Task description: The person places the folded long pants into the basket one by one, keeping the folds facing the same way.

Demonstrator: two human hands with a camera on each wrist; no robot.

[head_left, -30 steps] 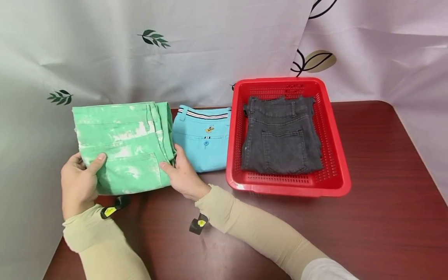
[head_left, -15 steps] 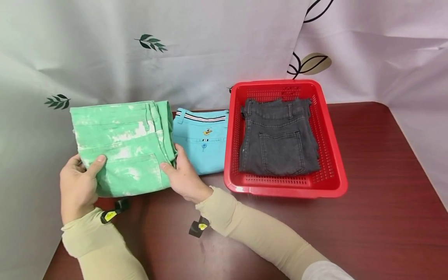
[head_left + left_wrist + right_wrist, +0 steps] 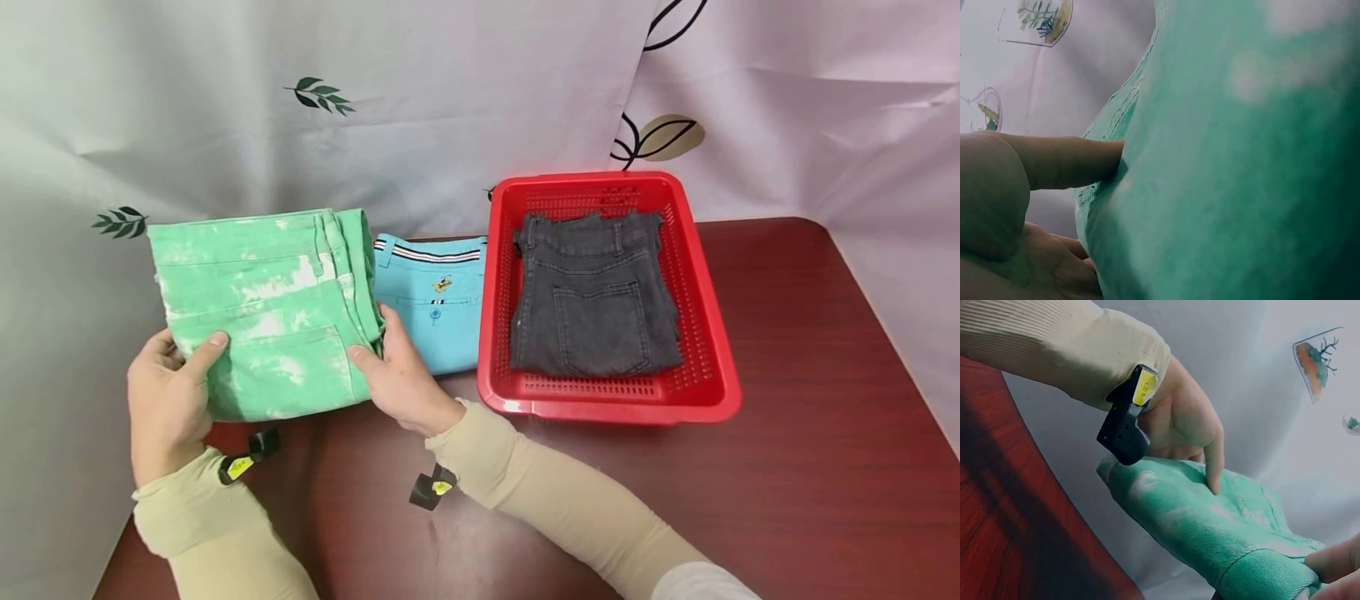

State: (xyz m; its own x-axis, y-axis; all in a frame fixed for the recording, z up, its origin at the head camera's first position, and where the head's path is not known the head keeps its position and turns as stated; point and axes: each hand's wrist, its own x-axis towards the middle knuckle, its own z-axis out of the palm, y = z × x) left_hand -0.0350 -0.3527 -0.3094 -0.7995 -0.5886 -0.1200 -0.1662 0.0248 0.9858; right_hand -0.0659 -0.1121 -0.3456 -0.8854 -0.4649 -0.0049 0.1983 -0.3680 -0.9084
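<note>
Folded green pants with white tie-dye patches [image 3: 262, 308] are held up over the table's left side in the head view. My left hand [image 3: 168, 396] grips their lower left edge, thumb on the front and the other fingers behind. At the lower right edge, my right hand [image 3: 405, 375] pinches the folded layers, its thumb in front. The left wrist view has the left thumb pressed on the green cloth [image 3: 1210, 187]. Both hands on the pants [image 3: 1210, 525] appear in the right wrist view. Behind them lie folded light-blue pants [image 3: 438, 325], partly covered by the green pair.
A red plastic basket [image 3: 723, 404] stands right of the blue pants, with folded dark grey jeans [image 3: 600, 325] inside. The dark red wooden table [image 3: 810, 375] meets a white leaf-patterned curtain [image 3: 450, 100] at the back and left.
The green pants' right side has risen slightly and shifted a little right with my right hand. Both hands keep their hold. The head view has turned slightly, so the basket appears further left.
</note>
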